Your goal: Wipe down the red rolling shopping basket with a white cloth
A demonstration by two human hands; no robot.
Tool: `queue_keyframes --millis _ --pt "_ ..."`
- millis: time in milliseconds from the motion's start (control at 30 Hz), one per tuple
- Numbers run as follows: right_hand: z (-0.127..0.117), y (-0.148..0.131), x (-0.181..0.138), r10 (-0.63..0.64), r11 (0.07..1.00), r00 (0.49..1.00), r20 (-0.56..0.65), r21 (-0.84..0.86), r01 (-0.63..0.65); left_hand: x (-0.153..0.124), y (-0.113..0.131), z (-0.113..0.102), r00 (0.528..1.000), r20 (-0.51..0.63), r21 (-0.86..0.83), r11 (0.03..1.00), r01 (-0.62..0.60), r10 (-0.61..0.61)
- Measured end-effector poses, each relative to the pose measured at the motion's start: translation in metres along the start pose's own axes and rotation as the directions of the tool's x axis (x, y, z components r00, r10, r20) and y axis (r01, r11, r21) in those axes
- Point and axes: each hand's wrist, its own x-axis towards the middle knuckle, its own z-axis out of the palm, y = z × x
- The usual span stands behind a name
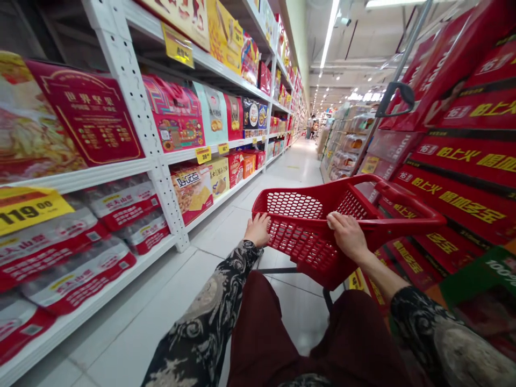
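Observation:
A red plastic shopping cart (300, 236) with a mesh-holed basket stands close in front of me, turned sideways, its handle end to the right. My left hand (257, 230) is closed over the rim at the basket's left end. Farther right, my right hand (349, 235) grips the near long rim. Something small and whitish shows at its fingertips; I cannot make out what it is. The visible part of the basket's inside holds no goods. My legs in dark red trousers are just below the cart.
White shelving (157, 161) with boxed goods and yellow price tags lines the left. Stacked red drink cartons (455, 161) rise close on the right, beside a metal pole with a dark bracket (397, 99). A tiled aisle (288, 161) runs ahead, with people far off.

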Motion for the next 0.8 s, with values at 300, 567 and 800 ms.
queue_keyframes --millis 300,567,800 --pt "0.001 0.022 -0.01 0.006 0.999 0.997 -0.074 0.043 -0.003 -0.025 -0.041 0.025 0.985 0.048 -0.11 0.979 0.169 -0.165" --pt "0.016 -0.081 0.028 -0.108 0.916 0.967 -0.232 0.354 0.187 -0.023 -0.028 0.033 0.989 0.059 -0.15 0.978 0.144 -0.137" --pt "0.055 -0.163 0.084 -0.252 0.878 0.959 -0.126 0.387 0.282 -0.04 -0.031 0.036 0.979 0.128 -0.044 0.985 0.169 -0.162"
